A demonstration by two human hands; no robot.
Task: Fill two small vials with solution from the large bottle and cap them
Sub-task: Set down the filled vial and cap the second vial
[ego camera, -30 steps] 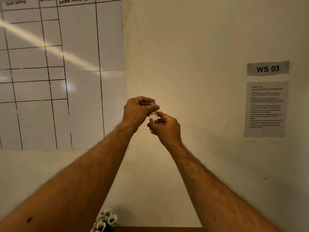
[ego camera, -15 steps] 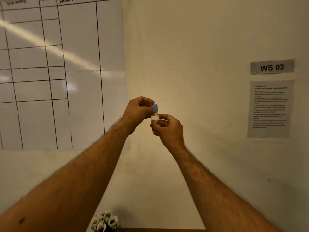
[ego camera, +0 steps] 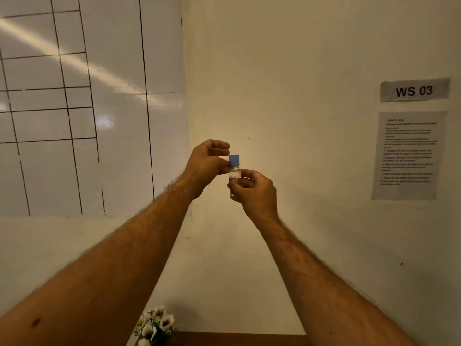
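I hold a small clear vial up in front of the wall at arm's length, upright, with some clear liquid in it. My right hand grips the vial's lower body from the right. A blue cap sits on the vial's neck. My left hand is at the cap's left side, its curled fingertips pinching the cap. The large bottle and the other vial are out of view.
A white board with a black grid hangs on the left wall. A "WS 03" sign and a printed instruction sheet hang on the right. White artificial flowers and a brown table edge show at the bottom.
The blue cap, at first covered by my left fingers, now stands in full view on the vial. My left fingers have shifted to its left side. Both hands stay raised.
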